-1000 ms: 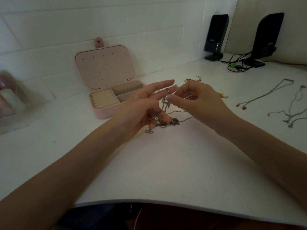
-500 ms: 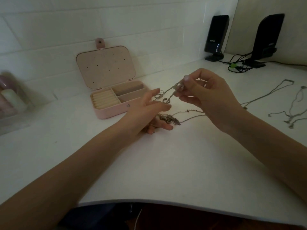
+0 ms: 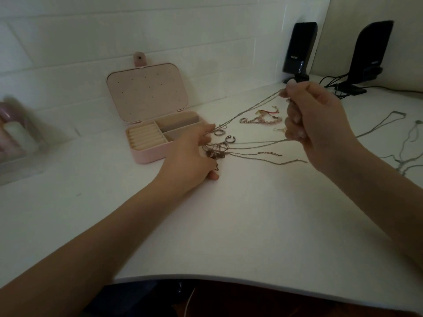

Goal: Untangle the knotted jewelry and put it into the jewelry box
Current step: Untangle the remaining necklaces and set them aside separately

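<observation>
A knotted clump of thin chains (image 3: pixel 215 152) lies on the white table (image 3: pixel 240 225), just right of the open pink jewelry box (image 3: pixel 146 156). My left hand (image 3: pixel 190 159) rests on the table with its fingers on the clump, holding it down. My right hand (image 3: pixel 320 124) is raised to the right and pinches a silver chain (image 3: pixel 254 108), which runs taut from its fingertips down to the clump. More chain strands (image 3: pixel 270 156) trail right from the knot. Two rings (image 3: pixel 225 136) lie beside the clump.
A pink bead bracelet with red cord (image 3: pixel 261 118) lies behind the chains. Separate necklaces (image 3: pixel 389 124) lie at the right edge. Two black speakers (image 3: pixel 299 46) with cables stand at the back right. A blurred clear container (image 3: pixel 18 138) sits at the left.
My right hand has moved up and to the right, drawing the chain out long and taut. My left hand has dropped onto the table and now pins the clump.
</observation>
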Action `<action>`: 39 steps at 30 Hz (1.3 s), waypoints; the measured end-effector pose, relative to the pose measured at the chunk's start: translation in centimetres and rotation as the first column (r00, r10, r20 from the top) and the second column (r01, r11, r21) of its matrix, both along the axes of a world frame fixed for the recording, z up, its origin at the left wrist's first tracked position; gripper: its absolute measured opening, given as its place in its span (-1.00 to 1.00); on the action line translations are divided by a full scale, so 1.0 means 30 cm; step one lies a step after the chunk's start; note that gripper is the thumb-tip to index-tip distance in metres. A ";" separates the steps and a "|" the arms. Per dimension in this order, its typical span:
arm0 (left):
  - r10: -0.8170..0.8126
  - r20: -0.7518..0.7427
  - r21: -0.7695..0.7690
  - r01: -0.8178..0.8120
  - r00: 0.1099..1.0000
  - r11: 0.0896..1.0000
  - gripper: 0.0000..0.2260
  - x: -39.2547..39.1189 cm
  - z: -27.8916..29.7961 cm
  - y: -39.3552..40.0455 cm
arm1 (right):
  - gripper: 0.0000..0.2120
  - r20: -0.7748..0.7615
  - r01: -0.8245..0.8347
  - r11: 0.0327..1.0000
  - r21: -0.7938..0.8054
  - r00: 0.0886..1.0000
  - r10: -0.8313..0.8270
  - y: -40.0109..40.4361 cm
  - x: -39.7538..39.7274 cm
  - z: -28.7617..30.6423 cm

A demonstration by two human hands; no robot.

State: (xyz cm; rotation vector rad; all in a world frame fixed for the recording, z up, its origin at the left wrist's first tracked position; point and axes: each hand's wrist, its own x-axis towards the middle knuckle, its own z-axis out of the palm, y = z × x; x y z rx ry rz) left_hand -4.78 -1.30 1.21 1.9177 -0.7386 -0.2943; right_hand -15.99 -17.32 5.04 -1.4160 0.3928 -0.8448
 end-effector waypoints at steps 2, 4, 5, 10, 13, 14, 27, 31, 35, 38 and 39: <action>-0.002 0.054 0.038 0.000 0.999 0.999 -0.45 0.005 -0.006 0.000 | -0.80 0.023 0.031 0.999 -0.016 0.999 -0.030 -0.010 -0.001 0.003; 0.009 0.149 0.088 -0.022 0.989 0.996 -0.66 0.003 -0.007 0.000 | -0.79 0.030 0.049 0.999 -0.019 0.998 -0.048 -0.016 0.001 0.002; 0.021 0.224 0.118 -0.048 0.974 0.992 -0.74 0.002 -0.007 0.001 | -0.77 0.033 0.055 0.998 -0.015 0.998 -0.055 -0.019 0.002 0.000; 0.131 0.288 -0.049 -0.122 0.949 0.991 -0.93 0.009 -0.005 0.000 | -0.78 0.036 0.063 0.997 0.036 0.997 -0.064 -0.029 0.003 -0.001; 0.202 0.353 -0.130 -0.166 0.913 0.978 -0.93 0.007 0.002 0.000 | -0.78 0.036 0.046 0.996 0.076 0.998 -0.049 -0.033 0.000 0.005; 0.216 0.403 -0.118 -0.184 0.889 0.976 -0.88 0.007 0.003 0.002 | -0.79 0.040 0.036 0.995 0.088 0.998 -0.040 -0.033 0.000 0.007; 0.110 0.607 -0.128 -0.039 0.787 0.991 -0.75 0.014 -0.003 -0.002 | -0.86 0.001 0.176 0.970 0.168 0.984 -0.179 -0.067 -0.001 -0.006; 0.023 0.573 -0.004 -0.025 0.820 1.000 -0.73 0.024 -0.014 0.003 | -0.86 0.019 0.163 0.964 0.208 0.985 -0.171 -0.075 -0.002 -0.004; -0.011 0.581 0.057 -0.027 0.814 0.998 -0.75 0.038 -0.027 0.000 | -0.86 0.039 0.136 0.969 0.205 0.988 -0.147 -0.076 0.000 -0.006; 0.008 0.522 0.030 -0.028 0.853 0.999 -0.79 0.038 -0.021 -0.006 | -0.85 0.058 0.115 0.975 0.191 0.990 -0.129 -0.070 0.002 -0.002; 0.006 0.471 0.023 -0.019 0.882 1.000 -0.77 0.037 -0.019 -0.010 | -0.85 0.060 0.113 0.976 0.187 0.990 -0.126 -0.070 0.002 -0.001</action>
